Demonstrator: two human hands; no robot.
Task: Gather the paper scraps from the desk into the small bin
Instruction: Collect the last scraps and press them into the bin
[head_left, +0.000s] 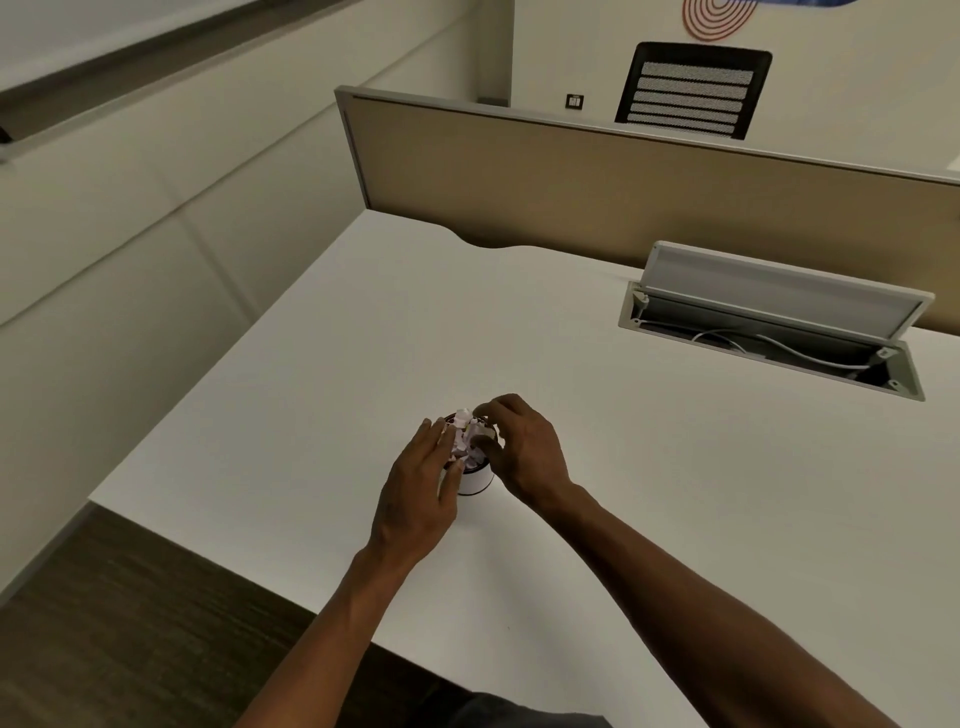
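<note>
Paper scraps (466, 437) in small bin (477, 480) on desk (649, 467); partition (571, 171) behind.

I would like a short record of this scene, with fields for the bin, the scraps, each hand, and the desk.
bin: small white bin, upright on the desk
scraps: paper scraps heaped above the bin's rim
left hand: left hand with straight fingers against the bin's left side
right hand: right hand over the bin, fingers curled at the scraps
desk: white desk; no loose scraps visible on it
background: open cable tray, partition, black chair
</note>
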